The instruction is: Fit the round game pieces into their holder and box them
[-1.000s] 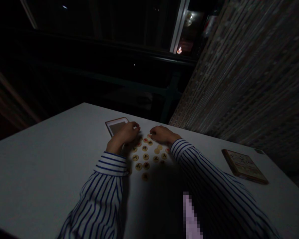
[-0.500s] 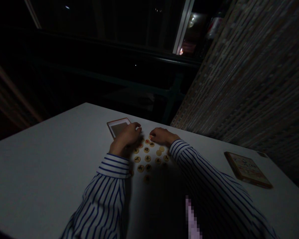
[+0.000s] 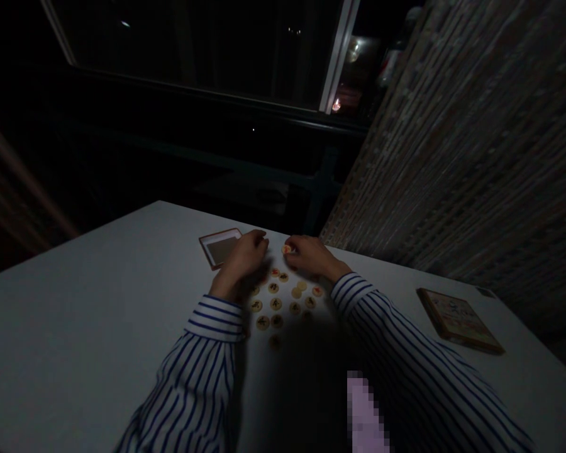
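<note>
Several round pale wooden game discs [image 3: 283,299] with red or black marks lie scattered on a white table [image 3: 99,314]. My left hand [image 3: 245,258] hovers over the far left discs, fingers curled; what it holds is hidden. My right hand [image 3: 309,255] pinches one disc [image 3: 287,249] at its fingertips, just above the far end of the group. Both arms wear blue-striped white sleeves. A shallow open box [image 3: 219,247] with a brown rim sits just beyond my left hand.
A flat wooden box lid [image 3: 458,318] with printed artwork lies at the right of the table. A brick wall [image 3: 476,138] rises on the right. A dark window [image 3: 207,50] and railing stand behind the table's far edge. The scene is dim.
My right hand has lifted slightly with a disc pinched at its fingertips. The left hand has stayed over the left discs. The camera view has shifted a little.
</note>
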Action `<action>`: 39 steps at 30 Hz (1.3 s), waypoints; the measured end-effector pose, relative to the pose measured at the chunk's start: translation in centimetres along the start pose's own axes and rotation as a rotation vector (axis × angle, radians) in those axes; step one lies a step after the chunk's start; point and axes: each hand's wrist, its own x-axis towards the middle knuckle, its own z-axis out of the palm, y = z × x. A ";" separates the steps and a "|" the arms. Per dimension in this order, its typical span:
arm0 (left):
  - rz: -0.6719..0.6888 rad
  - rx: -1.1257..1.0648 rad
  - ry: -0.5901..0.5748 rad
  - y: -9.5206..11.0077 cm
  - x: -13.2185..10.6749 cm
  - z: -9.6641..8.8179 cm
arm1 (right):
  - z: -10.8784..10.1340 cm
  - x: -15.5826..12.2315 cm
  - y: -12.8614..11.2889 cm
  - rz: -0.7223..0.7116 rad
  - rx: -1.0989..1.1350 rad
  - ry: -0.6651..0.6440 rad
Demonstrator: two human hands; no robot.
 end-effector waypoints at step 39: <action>0.173 -0.516 -0.371 8.7 -3.8 2.3 | -4.7 -14.6 1.4 0.078 0.245 0.439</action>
